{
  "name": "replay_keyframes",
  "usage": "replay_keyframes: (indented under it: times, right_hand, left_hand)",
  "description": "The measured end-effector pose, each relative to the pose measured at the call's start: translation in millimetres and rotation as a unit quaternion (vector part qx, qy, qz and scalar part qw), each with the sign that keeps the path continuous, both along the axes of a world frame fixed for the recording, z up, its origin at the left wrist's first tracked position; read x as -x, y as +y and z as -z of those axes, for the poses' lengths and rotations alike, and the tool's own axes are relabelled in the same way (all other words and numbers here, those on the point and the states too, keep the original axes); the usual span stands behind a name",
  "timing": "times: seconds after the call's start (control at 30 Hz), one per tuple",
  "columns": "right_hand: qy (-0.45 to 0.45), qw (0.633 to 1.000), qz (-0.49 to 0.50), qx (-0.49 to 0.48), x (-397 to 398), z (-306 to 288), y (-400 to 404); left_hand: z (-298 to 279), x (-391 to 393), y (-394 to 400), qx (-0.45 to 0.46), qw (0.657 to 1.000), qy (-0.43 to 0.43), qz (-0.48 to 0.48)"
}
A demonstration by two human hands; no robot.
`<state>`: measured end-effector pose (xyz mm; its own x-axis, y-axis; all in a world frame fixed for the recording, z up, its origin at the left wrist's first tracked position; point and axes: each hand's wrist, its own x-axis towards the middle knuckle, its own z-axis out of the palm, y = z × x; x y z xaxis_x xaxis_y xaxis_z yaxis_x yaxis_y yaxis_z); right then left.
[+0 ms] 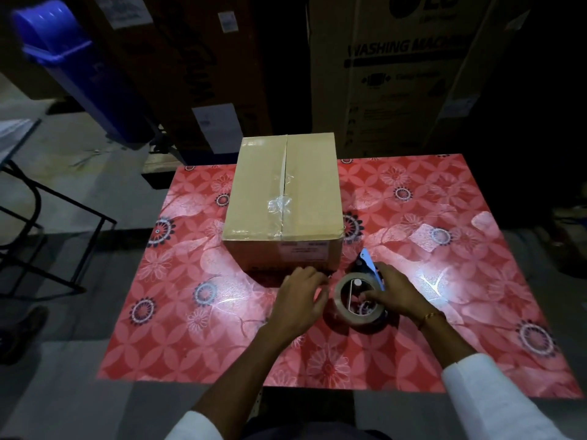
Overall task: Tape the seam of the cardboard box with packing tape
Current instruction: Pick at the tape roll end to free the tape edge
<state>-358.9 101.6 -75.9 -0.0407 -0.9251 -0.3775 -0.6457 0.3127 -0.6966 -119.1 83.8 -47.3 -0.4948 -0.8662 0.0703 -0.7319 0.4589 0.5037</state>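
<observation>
A closed brown cardboard box (282,201) stands on the red floral table (444,249), its centre seam running away from me with crumpled clear tape over the near half. In front of the box lies a roll of clear packing tape (357,303) in a blue dispenser (368,260). My right hand (394,290) rests on the roll, fingers reaching into its core. My left hand (301,293) lies just left of the roll, its fingers curled and touching the roll's side; whether it grips anything is unclear.
Large cardboard appliance cartons (406,74) stand behind the table. A blue plastic bin (79,68) leans at the far left, above a black metal frame (47,217) on the floor. The table's near edge is just below my forearms.
</observation>
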Motion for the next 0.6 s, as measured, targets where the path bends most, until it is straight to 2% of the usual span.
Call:
replay_keyframes:
  times: [0.13, 0.23, 0.3, 0.43, 0.53, 0.6]
  right_hand:
    - [0.036, 0.999, 0.024, 0.022, 5.4, 4.4, -4.3]
    - [-0.086, 0.992, 0.081, 0.043, 14.9, -3.6, -1.6]
    - [-0.184, 0.974, 0.122, 0.053, 21.3, -17.7, 1.4]
    - [-0.27, 0.946, 0.156, 0.087, 33.3, -49.6, -1.5]
    - [-0.313, 0.927, 0.171, 0.12, 37.4, -71.9, -7.9]
    - [-0.335, 0.918, 0.162, 0.138, 35.6, -89.2, -12.0]
  left_hand:
    - [-7.6, 7.0, -0.8, -0.02, 1.0, 0.006, -0.005]
    - [-23.4, 17.0, -3.4, 0.011, 1.0, 0.012, 0.015]
    - [-36.2, 28.5, -5.0, 0.044, 0.998, 0.034, 0.038]
    - [-63.9, 56.1, -10.8, 0.064, 0.99, 0.124, 0.024]
    - [-82.9, 71.0, -21.3, 0.025, 0.978, 0.207, -0.02]
    - [-96.9, 75.1, -31.0, -0.026, 0.957, 0.282, -0.066]
